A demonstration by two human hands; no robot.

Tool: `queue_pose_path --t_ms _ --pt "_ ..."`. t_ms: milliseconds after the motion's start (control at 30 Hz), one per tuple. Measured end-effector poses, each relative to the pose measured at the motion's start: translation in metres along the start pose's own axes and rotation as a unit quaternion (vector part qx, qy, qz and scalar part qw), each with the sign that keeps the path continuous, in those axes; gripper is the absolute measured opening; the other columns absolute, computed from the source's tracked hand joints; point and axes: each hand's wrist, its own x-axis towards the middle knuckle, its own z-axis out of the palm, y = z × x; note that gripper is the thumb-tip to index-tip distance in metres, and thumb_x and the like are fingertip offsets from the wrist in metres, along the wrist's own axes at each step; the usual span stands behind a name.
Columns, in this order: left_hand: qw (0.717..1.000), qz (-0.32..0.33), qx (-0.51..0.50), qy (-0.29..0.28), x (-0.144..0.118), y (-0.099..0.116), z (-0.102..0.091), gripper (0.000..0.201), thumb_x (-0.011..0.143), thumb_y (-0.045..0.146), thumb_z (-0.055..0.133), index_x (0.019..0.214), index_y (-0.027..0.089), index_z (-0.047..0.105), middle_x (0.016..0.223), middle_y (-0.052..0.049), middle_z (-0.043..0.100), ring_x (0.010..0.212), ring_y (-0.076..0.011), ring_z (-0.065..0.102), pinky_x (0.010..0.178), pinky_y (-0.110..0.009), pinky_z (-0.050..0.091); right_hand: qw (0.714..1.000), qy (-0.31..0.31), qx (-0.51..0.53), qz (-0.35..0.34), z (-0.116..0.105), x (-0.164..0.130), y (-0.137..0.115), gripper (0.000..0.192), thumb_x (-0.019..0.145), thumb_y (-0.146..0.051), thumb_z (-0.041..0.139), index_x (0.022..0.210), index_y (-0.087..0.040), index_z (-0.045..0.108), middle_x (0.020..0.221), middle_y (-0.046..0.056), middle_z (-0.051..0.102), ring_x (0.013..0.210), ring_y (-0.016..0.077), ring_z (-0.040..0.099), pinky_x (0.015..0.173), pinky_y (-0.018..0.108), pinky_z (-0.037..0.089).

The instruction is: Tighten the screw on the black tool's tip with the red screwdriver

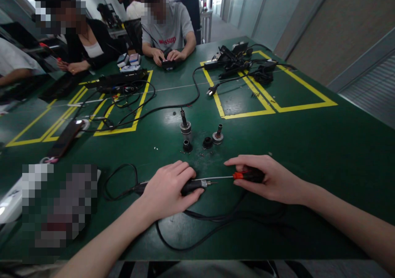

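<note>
My left hand (pixel 173 187) is closed around a black soldering iron-like tool (pixel 197 184), whose metal collar and thin tip point right. A screwdriver (pixel 247 176) with a red and black handle lies in the grip of my right hand (pixel 268 177), the index finger stretched out above it. Its thin shaft runs left to the fingers of my left hand; its end is hidden there. Beyond the hands stand a tall metal cylindrical part (pixel 185 126), a shorter metal part (pixel 217 135) and two black collars (pixel 187 146), (pixel 207 142). Tiny screw-like bits lie around them.
A black cable (pixel 197 247) loops below my hands. A phone (pixel 66 138) and blurred-out items lie at left. Tangled black cables and devices (pixel 231 59) lie by yellow tape frames (pixel 247 114) farther back. Across the green table (pixel 308 146) sit people, one handling a black device (pixel 168 64).
</note>
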Motion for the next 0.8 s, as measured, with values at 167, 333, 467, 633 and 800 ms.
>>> queue_pose_path --t_ms 167,333,467,633,800 --pt "1.0 0.005 -0.003 0.005 -0.0009 -0.0009 0.0001 0.019 0.099 0.036 0.071 0.095 0.021 0.061 0.089 -0.001 0.068 0.079 -0.02 0.065 0.066 -0.032 0.049 1.0 -0.022 -0.014 -0.005 -0.0006 0.0007 -0.0051 0.028 0.102 -0.03 0.069 0.127 -0.02 0.076 0.092 0.006 0.081 0.074 0.0188 0.074 0.068 0.029 0.057" --pt "1.0 -0.002 -0.003 -0.004 -0.0004 -0.0006 -0.0006 0.018 0.101 0.037 0.067 0.095 0.022 0.06 0.088 -0.001 0.068 0.079 -0.0195 0.064 0.068 -0.032 0.05 0.999 -0.034 -0.024 -0.015 -0.0008 0.0 -0.0031 0.033 0.11 -0.024 0.054 0.135 -0.021 0.075 0.084 0.003 0.082 0.066 0.0168 0.074 0.063 0.027 0.053" --pt "1.0 0.0 -0.007 0.0 -0.0007 -0.0006 -0.0003 0.018 0.101 0.037 0.068 0.095 0.022 0.06 0.088 -0.001 0.068 0.079 -0.0199 0.064 0.067 -0.032 0.049 0.999 -0.017 -0.026 -0.038 -0.0002 -0.0013 -0.0002 0.031 0.105 -0.024 0.064 0.134 -0.021 0.074 0.088 0.004 0.081 0.07 0.0167 0.073 0.067 0.027 0.055" --pt "1.0 0.002 -0.004 0.003 -0.0005 -0.0003 0.0002 0.018 0.099 0.035 0.071 0.094 0.022 0.06 0.088 -0.001 0.068 0.079 -0.0198 0.065 0.066 -0.032 0.048 0.997 -0.017 -0.043 -0.058 0.0015 -0.0011 -0.0032 0.026 0.104 -0.026 0.067 0.128 -0.019 0.074 0.086 0.003 0.076 0.068 0.0152 0.068 0.061 0.026 0.048" --pt "1.0 0.01 0.0 0.012 -0.0004 -0.0006 -0.0001 0.019 0.099 0.035 0.073 0.094 0.021 0.06 0.088 -0.001 0.068 0.079 -0.0203 0.064 0.066 -0.033 0.047 0.998 -0.028 -0.021 -0.056 0.0028 -0.0008 -0.0072 0.029 0.108 -0.019 0.053 0.129 -0.017 0.073 0.081 0.002 0.077 0.06 0.0141 0.066 0.058 0.026 0.047"
